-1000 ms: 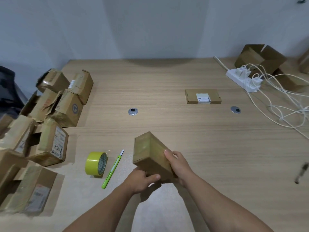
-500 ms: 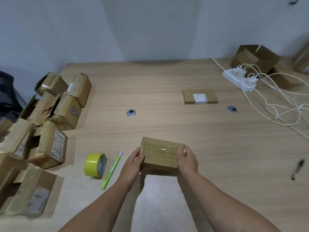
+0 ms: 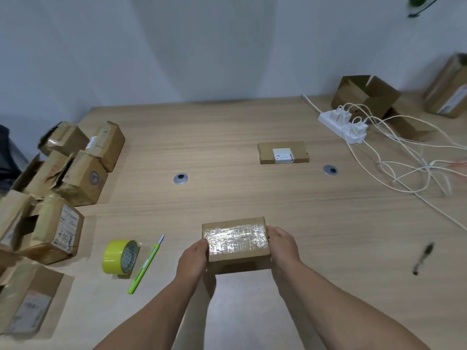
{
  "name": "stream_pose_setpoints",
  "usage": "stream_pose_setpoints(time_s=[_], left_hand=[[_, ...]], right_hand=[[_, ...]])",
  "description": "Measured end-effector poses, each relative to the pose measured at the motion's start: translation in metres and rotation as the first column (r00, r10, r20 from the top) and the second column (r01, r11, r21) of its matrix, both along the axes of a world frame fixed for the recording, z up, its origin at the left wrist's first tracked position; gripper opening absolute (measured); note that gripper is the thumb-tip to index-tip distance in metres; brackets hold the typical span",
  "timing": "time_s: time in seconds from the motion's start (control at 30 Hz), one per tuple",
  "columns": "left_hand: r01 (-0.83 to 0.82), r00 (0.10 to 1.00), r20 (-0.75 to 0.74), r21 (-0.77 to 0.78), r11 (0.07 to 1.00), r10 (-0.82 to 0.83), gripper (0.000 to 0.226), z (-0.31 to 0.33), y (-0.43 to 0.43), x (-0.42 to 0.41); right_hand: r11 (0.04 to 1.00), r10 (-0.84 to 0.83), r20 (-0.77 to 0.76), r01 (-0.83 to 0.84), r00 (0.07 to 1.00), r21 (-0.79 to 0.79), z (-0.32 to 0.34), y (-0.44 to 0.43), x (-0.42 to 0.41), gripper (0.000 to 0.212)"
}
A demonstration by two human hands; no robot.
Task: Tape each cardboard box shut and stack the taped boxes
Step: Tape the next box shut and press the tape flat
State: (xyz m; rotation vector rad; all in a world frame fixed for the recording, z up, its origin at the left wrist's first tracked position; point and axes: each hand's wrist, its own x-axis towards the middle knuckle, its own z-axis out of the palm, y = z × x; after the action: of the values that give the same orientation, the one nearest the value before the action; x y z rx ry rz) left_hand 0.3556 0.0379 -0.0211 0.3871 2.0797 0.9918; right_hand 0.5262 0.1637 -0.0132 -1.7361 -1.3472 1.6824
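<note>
A small cardboard box (image 3: 236, 253) with shiny clear tape across its top is held level just above the wooden table (image 3: 227, 198), near the front middle. My left hand (image 3: 193, 261) grips its left end and my right hand (image 3: 284, 247) grips its right end. A roll of yellow tape (image 3: 120, 256) stands on edge to the left of the box, with a green utility knife (image 3: 145, 266) lying beside it. Farther back a flat box with a white label (image 3: 283, 152) lies alone on the table.
Several worn cardboard boxes (image 3: 60, 198) are piled along the left edge. A white power strip (image 3: 341, 125) with loose cables (image 3: 404, 168), open boxes (image 3: 366, 97) behind it, sits at the back right. A black pen (image 3: 423, 257) lies at the right.
The box was tilted on a corner in my hands, then turned flat with the taped face up. Both hands shifted to its two ends.
</note>
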Motion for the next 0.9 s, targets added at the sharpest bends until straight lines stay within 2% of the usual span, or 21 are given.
stream_pose_setpoints(time_s=[0.13, 0.23, 0.3, 0.47, 0.6, 0.73, 0.8, 0.9], left_hand=[[-0.014, 1.000, 0.025, -0.042, 0.999, 0.015, 0.039, 0.008, 0.015, 0.029], [0.039, 0.999, -0.008, -0.002, 0.999, -0.039, 0.044, 0.011, 0.030, 0.053], [0.044, 0.999, -0.010, 0.024, 0.999, -0.044, 0.036, 0.015, 0.041, 0.067], [-0.048, 0.996, 0.078, 0.094, 0.994, 0.040, 0.027, 0.016, 0.077, 0.090], [-0.132, 0.980, 0.169, 0.141, 0.981, 0.107, 0.029, 0.019, 0.107, 0.100], [-0.197, 0.965, 0.199, 0.118, 0.973, 0.171, 0.039, 0.022, 0.133, 0.103], [-0.203, 0.963, 0.208, 0.127, 0.971, 0.174, 0.044, 0.026, 0.139, 0.101], [-0.173, 0.976, 0.151, 0.121, 0.977, 0.154, 0.039, 0.023, 0.157, 0.092]], right_hand=[[0.999, 0.046, -0.027, -0.046, 0.999, -0.019, -0.002, 0.018, 0.023, 0.029], [0.999, 0.032, -0.065, -0.034, 0.997, -0.031, -0.003, 0.032, 0.043, 0.028], [0.999, 0.022, -0.080, -0.025, 0.997, -0.036, -0.006, 0.042, 0.058, 0.027], [1.000, 0.001, -0.018, -0.002, 1.000, -0.030, -0.009, 0.075, 0.090, 0.037], [0.995, -0.085, -0.007, 0.084, 0.996, -0.049, 0.004, 0.102, 0.104, 0.046], [0.991, -0.071, 0.004, 0.071, 0.997, -0.118, 0.003, 0.131, 0.107, 0.052], [0.995, -0.040, 0.010, 0.041, 0.999, -0.095, 0.003, 0.138, 0.105, 0.054], [0.996, -0.032, -0.010, 0.031, 0.999, -0.080, 0.003, 0.158, 0.096, 0.036]])
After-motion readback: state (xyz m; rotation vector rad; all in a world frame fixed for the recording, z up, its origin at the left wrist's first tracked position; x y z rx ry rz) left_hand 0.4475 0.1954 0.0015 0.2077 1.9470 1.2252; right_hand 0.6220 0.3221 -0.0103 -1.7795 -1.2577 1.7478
